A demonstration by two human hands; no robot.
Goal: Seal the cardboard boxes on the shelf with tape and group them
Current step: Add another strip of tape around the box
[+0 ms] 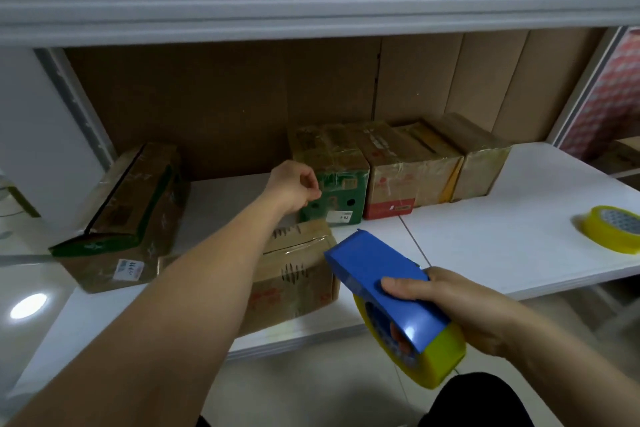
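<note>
The white shelf board (485, 246) carries a row of taped cardboard boxes against the back: a green-fronted box (334, 180), a brown box with a red base (401, 177) touching it, then a plain brown box (474, 163). All are closed, so their contents can't be seen. A long green-edged carton (128, 215) sits off to the left, and a small brown box (294, 274) lies near the front edge (partly behind the forearm). The left hand (294, 189) hovers with fingers loosely curled, holding nothing, just in front of the green box. The right hand (446, 302) grips a blue tape dispenser with a yellow roll (391, 302) beside the small box. A spare yellow tape roll (613, 230) lies far right.
</note>
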